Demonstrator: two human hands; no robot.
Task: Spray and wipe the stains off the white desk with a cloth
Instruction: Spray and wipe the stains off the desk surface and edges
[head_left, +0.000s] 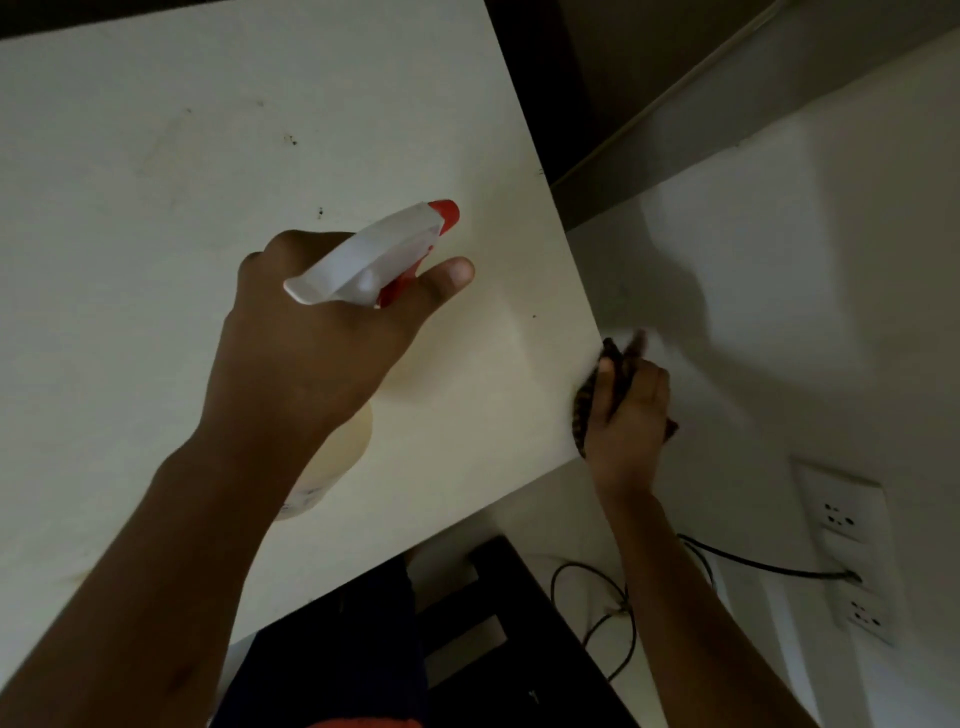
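Note:
The white desk (156, 130) fills the upper left of the head view and carries small dark stains (291, 139) near its middle. Above the desk, my left hand (311, 343) grips a spray bottle (374, 260) with a white trigger head and a red nozzle that points to the upper right. Its pale body shows below my wrist. At the desk's right edge, my right hand (631, 415) holds a dark patterned cloth (615, 364) bunched in its fingers, pressed against the side of the desk.
A white wall runs along the right with a socket panel (844, 519) and a black cable (753, 564) plugged in. A dark chair (493, 623) stands below the desk's front edge. A dark gap lies past the desk's far corner.

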